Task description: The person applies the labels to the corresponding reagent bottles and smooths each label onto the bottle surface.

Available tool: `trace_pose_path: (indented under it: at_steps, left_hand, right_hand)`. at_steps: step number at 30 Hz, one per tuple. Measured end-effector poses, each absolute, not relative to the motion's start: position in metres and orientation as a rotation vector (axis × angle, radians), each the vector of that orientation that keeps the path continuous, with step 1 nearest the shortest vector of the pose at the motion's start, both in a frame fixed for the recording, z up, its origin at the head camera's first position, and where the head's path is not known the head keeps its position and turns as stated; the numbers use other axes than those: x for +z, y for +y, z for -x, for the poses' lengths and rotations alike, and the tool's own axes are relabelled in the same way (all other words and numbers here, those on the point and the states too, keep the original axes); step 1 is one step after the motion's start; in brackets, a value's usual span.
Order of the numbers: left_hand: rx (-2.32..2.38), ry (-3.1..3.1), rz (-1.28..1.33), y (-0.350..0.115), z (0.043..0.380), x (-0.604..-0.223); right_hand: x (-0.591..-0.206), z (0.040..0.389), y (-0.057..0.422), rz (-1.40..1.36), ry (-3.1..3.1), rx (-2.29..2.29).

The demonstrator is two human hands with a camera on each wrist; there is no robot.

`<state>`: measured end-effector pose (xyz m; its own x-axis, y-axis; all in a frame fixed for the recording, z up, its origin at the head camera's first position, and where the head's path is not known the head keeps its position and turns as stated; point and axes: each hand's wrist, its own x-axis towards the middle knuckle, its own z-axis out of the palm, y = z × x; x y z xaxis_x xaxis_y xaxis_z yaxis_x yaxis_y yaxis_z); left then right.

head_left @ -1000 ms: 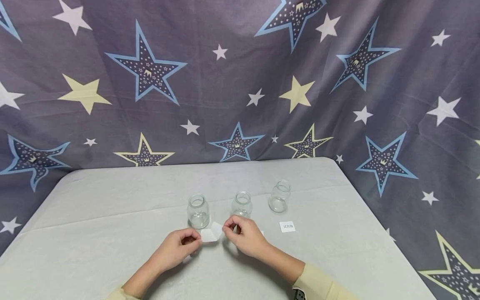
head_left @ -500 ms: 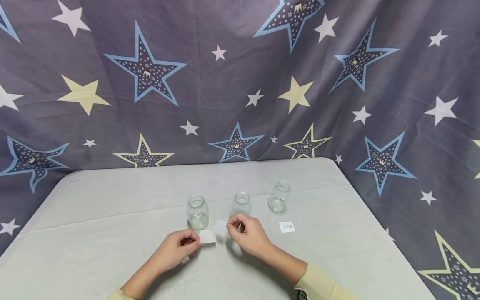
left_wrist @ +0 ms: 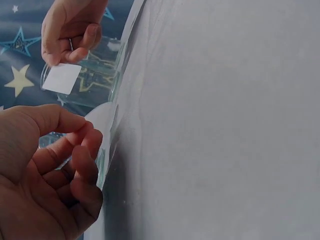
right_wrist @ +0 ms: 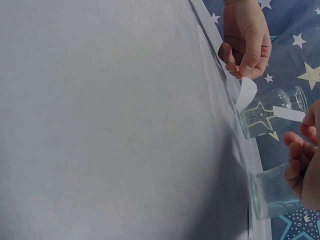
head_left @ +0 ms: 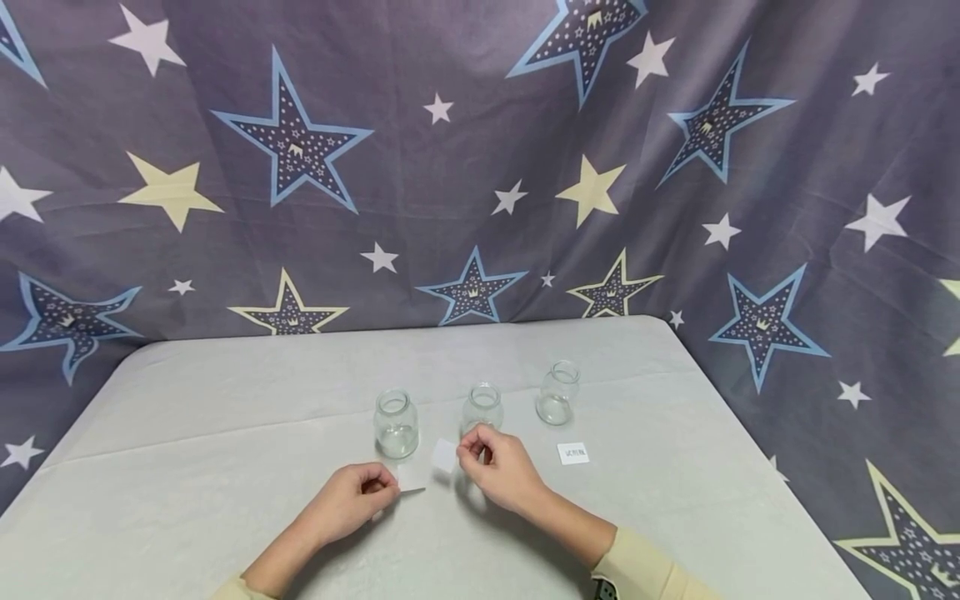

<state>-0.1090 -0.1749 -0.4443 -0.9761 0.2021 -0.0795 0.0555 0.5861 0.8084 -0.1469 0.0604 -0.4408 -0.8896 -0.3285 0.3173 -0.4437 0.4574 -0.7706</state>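
My left hand (head_left: 352,502) pinches a small piece of white paper (head_left: 411,477), which shows its bend in the right wrist view as a curled strip (right_wrist: 246,93). Thumb and fingertips of my right hand (head_left: 501,468) pinch a flat white square label (head_left: 444,457); the face I see is plain. The two pieces are apart. Behind them stand a glass jar (head_left: 396,427) on the left and a middle jar (head_left: 482,404), its lower part covered by my right hand. From the left wrist, the label (left_wrist: 62,78) hangs below the right fingers.
A third glass jar (head_left: 558,393) stands to the right, with a white label bearing dark characters (head_left: 573,452) lying in front of it. The jars are uncapped. All rests on a pale cloth-covered table (head_left: 225,400) before a star-patterned curtain (head_left: 405,183).
The two white pieces, joined at an edge a second ago, have separated. My right hand has shifted slightly right with the label; the left hand's piece has tilted nearly edge-on.
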Motion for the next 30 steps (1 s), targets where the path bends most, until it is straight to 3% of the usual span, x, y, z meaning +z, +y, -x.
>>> trace_pose_path:
  at_steps: [30]
  left_hand:
    - [1.045, 2.829, -0.061, -0.1774, 0.1077, -0.4399]
  right_hand:
    - [-0.4433, 0.149, 0.0564, -0.688, -2.599, 1.41]
